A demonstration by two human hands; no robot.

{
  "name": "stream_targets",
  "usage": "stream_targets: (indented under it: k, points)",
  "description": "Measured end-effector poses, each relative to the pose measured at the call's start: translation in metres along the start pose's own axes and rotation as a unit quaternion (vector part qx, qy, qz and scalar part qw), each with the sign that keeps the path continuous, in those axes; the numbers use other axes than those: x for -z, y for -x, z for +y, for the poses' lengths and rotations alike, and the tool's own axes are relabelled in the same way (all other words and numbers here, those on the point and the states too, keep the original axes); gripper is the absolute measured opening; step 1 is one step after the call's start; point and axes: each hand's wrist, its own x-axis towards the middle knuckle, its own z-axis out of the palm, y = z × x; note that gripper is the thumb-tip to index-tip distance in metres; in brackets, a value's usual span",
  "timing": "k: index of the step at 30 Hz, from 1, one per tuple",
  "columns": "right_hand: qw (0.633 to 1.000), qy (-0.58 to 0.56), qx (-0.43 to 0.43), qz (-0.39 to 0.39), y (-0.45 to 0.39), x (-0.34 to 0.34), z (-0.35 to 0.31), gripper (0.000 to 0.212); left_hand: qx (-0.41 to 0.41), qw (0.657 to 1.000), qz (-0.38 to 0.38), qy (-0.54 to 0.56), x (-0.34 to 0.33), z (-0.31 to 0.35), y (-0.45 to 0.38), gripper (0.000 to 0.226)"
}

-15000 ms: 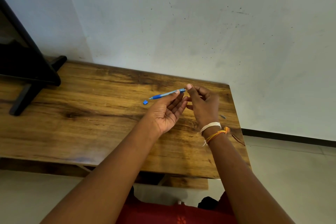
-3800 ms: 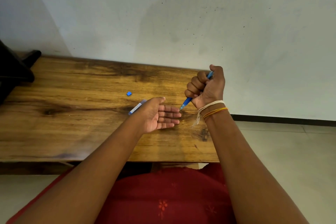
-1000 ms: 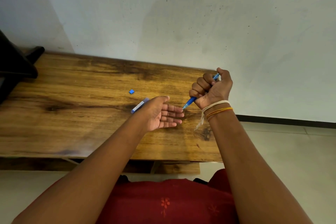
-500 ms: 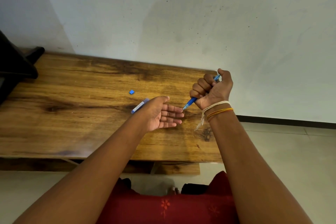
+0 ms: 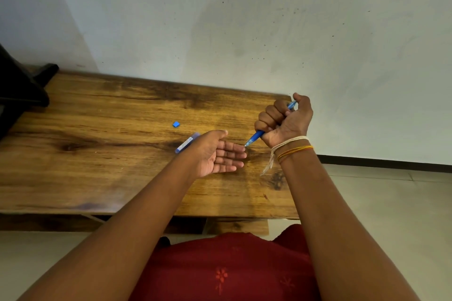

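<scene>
At the far left a black stand [image 5: 23,85] sits on the wooden counter [image 5: 102,173], well apart from the work and out of the way of both arms. Further right, a small blue piece [image 5: 175,124] lies alone on the wood. Just near of it lies a blue-and-clear tube [image 5: 187,146], whose near end is hidden behind the left hand [image 5: 215,155]. Both look like parts set down within easy reach, to be picked up when wanted.

The left hand is held palm up just above the counter with its fingers [image 5: 231,154] straight, released and grasping nothing. That is the pose of a hand waiting to catch or receive something, or offering a surface to test on.

The pen [image 5: 256,136] slants down to the left, and its tip comes right to the left hand's fingertips. Whether it touches the skin cannot be told. The right hand [image 5: 286,121] grasps it in a full fist near the counter's right edge, the fingers [image 5: 269,117] clenched around the barrel. The thumb lies over the pen's far end, where a short blue stub shows. This is a pressing grip rather than a writing grip, and it probably serves to push on the top while the tip is aimed at the waiting palm. White and orange threads [image 5: 292,146] circle the right wrist, and a loose end hangs toward the counter.
</scene>
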Motion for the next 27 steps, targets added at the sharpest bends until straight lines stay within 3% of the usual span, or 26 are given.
stream_targets:
  k: [15,27]
  points:
    - [0.994,-0.103,-0.006,0.026,-0.004,0.011,-0.002,0.050,-0.004,0.997,-0.042,0.058,0.004,-0.002,-0.003,0.067]
    - [0.979,-0.200,0.000,0.039,-0.006,0.024,-0.001,0.063,-0.010,0.987,-0.117,0.107,0.007,0.000,-0.006,0.075]
